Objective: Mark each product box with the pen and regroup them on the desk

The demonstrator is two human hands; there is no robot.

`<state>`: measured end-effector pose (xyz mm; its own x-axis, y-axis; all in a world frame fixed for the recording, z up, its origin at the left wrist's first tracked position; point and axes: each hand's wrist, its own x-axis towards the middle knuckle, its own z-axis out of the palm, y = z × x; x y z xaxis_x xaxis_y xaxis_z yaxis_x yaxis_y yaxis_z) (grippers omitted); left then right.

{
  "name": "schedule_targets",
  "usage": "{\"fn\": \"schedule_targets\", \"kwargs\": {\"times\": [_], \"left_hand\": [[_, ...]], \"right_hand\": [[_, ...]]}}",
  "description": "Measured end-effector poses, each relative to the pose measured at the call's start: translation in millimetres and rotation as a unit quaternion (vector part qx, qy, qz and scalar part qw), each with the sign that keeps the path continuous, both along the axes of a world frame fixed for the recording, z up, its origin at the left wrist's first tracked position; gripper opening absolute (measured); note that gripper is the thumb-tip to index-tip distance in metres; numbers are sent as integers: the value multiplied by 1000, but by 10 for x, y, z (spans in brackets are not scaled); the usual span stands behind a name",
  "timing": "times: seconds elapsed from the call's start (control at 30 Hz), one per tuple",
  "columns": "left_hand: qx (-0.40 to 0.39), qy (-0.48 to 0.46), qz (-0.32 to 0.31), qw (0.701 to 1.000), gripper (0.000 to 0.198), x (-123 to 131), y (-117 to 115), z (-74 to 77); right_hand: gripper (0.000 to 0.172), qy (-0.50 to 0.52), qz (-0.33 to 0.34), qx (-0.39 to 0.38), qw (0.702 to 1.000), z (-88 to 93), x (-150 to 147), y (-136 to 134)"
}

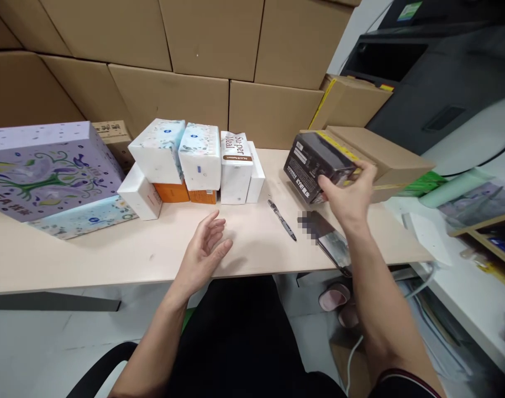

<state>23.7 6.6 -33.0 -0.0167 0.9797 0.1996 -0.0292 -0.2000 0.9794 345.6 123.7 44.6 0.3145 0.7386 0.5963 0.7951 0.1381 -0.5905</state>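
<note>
My right hand (pixel 350 193) grips a black box (pixel 314 166) with white print by its right end, thumb on the front and fingers over the far side. Whether the box rests on the table or is lifted a little, I cannot tell. Over the table's front edge, my left hand (pixel 205 249) hangs with fingers apart and slightly curled, holding nothing. A dark pen (pixel 282 220) lies between the two hands. Just below the black box is a phone (pixel 333 243), its far end blurred out and partly covered by my right forearm.
White and pale blue boxes (pixel 200 157) stand on orange boxes (pixel 169 192) at the table's back. A large purple box (pixel 49 171) fills the left. Cardboard cartons (pixel 273 110) wall the rear; a brown carton (pixel 372 152) and a dark machine (pixel 435 83) stand right.
</note>
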Motion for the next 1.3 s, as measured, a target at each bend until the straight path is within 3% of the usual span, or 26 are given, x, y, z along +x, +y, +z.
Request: {"fn": "schedule_targets", "kwargs": {"times": [0.17,0.37,0.47,0.53,0.6,0.7,0.9,1.0,1.1,1.2,1.3], "left_hand": [[-4,-3,-4,1000,61,-8,0,1],[-1,-5,-13,1000,57,14,2,-25],[-4,-1,-18,1000,57,22,0,-25],[-6,1,-15,1000,56,20,-4,-16],[-8,1,-11,1000,56,14,-7,-3],[-10,3,-13,1000,56,5,-6,10],[-8,7,-13,1000,54,-2,15,-3],[-4,7,-7,1000,53,-8,20,-19],[-1,5,-8,1000,52,-9,18,-26],[3,4,-1,1000,51,-5,15,-28],[8,-13,19,1000,52,-5,26,-35]], "right_hand": [[71,-32,-52,-49,997,-176,-109,298],[55,-144,-33,-82,986,-3,-311,11],[43,-209,73,-74,972,94,-571,-98],[45,-234,177,-95,951,104,-754,-91],[49,-253,236,-130,929,87,-902,-43],[46,-250,214,-184,926,69,-1039,41],[37,-160,123,-212,956,63,-1140,279],[25,-100,99,-173,975,74,-1027,391],[17,-34,74,-79,994,122,-751,257],[14,49,77,75,993,155,-425,-210],[18,161,102,176,966,83,-228,-800]]}}
